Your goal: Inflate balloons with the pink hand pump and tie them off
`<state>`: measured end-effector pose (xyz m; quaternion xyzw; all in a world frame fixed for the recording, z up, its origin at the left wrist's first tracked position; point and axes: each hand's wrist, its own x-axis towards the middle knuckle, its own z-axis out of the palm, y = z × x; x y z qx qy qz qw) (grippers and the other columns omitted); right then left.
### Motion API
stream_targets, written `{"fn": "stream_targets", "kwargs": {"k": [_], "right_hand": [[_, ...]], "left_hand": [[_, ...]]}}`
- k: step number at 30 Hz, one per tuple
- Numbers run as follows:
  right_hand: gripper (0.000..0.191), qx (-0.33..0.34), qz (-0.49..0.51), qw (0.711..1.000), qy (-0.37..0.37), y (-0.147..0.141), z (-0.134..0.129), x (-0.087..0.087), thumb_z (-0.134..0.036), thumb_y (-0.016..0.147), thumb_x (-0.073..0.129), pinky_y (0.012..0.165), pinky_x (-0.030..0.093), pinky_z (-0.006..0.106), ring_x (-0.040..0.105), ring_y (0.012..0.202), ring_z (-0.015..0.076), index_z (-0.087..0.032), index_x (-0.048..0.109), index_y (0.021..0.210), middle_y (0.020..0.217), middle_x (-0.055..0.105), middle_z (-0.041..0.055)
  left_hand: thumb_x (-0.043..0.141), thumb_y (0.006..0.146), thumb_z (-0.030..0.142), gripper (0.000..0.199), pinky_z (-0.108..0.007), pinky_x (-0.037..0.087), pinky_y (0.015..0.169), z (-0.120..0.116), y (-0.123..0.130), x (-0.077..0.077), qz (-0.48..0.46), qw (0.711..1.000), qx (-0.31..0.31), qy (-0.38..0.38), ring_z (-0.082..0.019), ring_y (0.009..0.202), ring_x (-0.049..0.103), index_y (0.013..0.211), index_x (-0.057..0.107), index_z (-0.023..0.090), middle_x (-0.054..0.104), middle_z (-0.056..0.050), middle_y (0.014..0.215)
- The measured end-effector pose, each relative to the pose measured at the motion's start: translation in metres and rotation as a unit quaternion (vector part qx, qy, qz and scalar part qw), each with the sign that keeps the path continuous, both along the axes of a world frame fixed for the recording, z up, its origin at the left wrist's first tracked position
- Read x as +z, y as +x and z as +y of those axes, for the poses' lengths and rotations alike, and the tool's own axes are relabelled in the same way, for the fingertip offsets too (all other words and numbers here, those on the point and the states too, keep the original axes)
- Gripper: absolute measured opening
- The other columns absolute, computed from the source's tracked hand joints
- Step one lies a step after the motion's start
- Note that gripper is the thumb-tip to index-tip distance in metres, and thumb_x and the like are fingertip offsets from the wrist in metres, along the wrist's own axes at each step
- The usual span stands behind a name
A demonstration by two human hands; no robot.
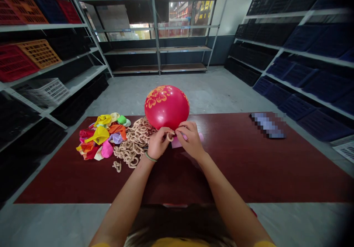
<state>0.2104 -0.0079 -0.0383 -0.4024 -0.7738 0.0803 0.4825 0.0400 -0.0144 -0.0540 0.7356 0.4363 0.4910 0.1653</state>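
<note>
Over my feed, the inflated red balloon [166,106] with its gold print sits at centre frame, just above the left hand [159,143] and right hand [191,140], whose fingers [169,131] pinch together on its neck and a tan loop [170,137]. Left of them on the dark red tabletop [243,165], a heap of tan looped links [135,143] lies beside a pile of limp multicoloured balloons [101,140], and a flat pink piece [177,142] lies under the right hand, with metal shelves [55,26] along the upper left of the frame.
</note>
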Motion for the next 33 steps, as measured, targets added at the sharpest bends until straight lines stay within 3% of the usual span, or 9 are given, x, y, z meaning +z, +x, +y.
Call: {"fn": "stream_targets", "kwargs": {"k": [9, 15, 28, 33], "right_hand": [[0.014, 0.044, 0.005, 0.998, -0.039, 0.006, 0.003, 0.002, -0.030, 0.092, 0.056, 0.094, 0.045, 0.041, 0.051, 0.104, 0.0206, -0.027, 0.066, 0.102, 0.104, 0.057, 0.0051], [0.011, 0.070, 0.012, 0.996, -0.052, 0.010, 0.008, 0.000, -0.033, 0.092, 0.058, 0.091, 0.045, 0.040, 0.052, 0.099, 0.0196, -0.027, 0.067, 0.092, 0.098, 0.057, 0.0035], [0.012, 0.077, -0.016, 0.994, -0.077, 0.010, 0.005, 0.002, -0.028, 0.094, 0.050, 0.091, 0.044, 0.039, 0.051, 0.100, 0.0193, -0.025, 0.062, 0.093, 0.099, 0.054, 0.0043], [0.009, 0.039, -0.021, 0.997, -0.057, 0.004, 0.003, 0.000, -0.023, 0.094, 0.047, 0.090, 0.044, 0.038, 0.048, 0.100, 0.0202, -0.023, 0.056, 0.092, 0.100, 0.051, 0.0057]], "left_hand": [[0.061, 0.088, 0.034, 0.016, -0.025, 0.052, 0.070, 0.006, -0.009, -0.004, -0.026, 0.998, -0.030, -0.042, -0.014, 0.075, 0.067, 0.095, 0.062, 0.020, 0.071, -0.003, 0.086], [0.062, 0.088, 0.034, 0.017, -0.023, 0.050, 0.065, 0.007, -0.010, -0.003, -0.027, 0.997, -0.039, -0.055, -0.012, 0.067, 0.064, 0.094, 0.064, 0.019, 0.071, -0.003, 0.082], [0.059, 0.090, 0.033, 0.018, -0.023, 0.051, 0.068, 0.004, -0.009, 0.010, -0.010, 0.996, -0.066, -0.054, -0.013, 0.071, 0.066, 0.095, 0.070, 0.020, 0.072, -0.003, 0.080], [0.058, 0.091, 0.032, 0.017, -0.024, 0.052, 0.070, 0.004, -0.006, 0.011, -0.040, 0.995, -0.081, -0.053, -0.013, 0.073, 0.067, 0.096, 0.070, 0.020, 0.073, -0.003, 0.084]]}}
